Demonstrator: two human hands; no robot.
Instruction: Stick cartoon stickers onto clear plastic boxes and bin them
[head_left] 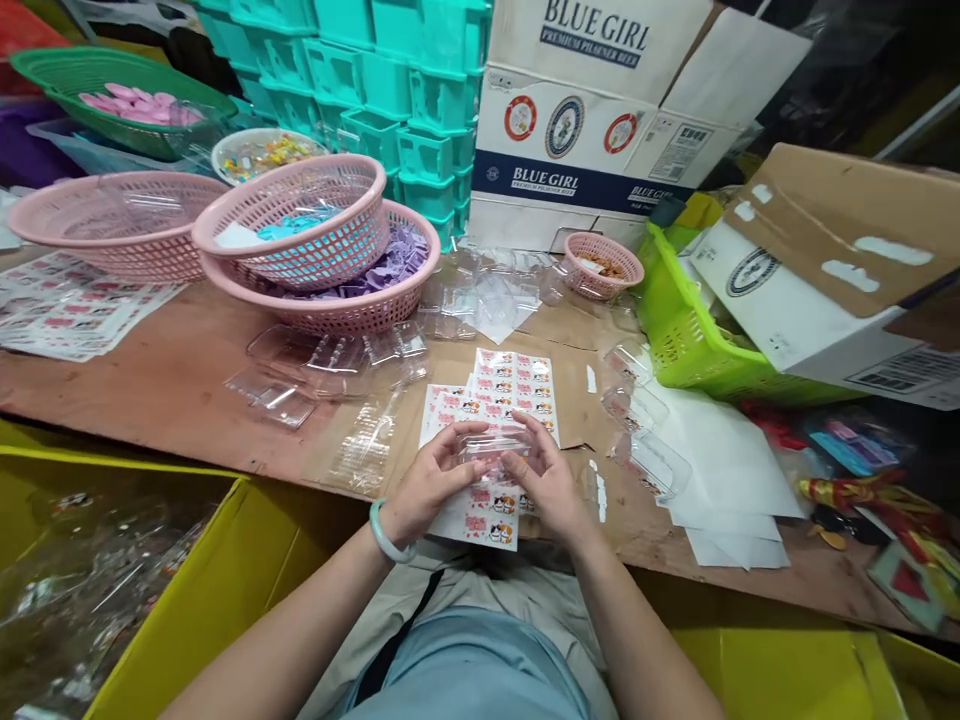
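Note:
A small clear plastic box is held between my two hands, just above the sticker sheets. My left hand, with a pale green bangle at the wrist, closes on the box's left end. On the right end, the fingers and thumb of my right hand grip it. What the box contains is too blurred to make out. Beneath lie white sticker sheets printed with pink lettering and cartoon cats, partly covered by my hands.
Clear plastic cases lie left, and more clear cases right beside white paper. Pink baskets hold purple and blue pieces. A small pink basket, green crate and beer cartons stand behind.

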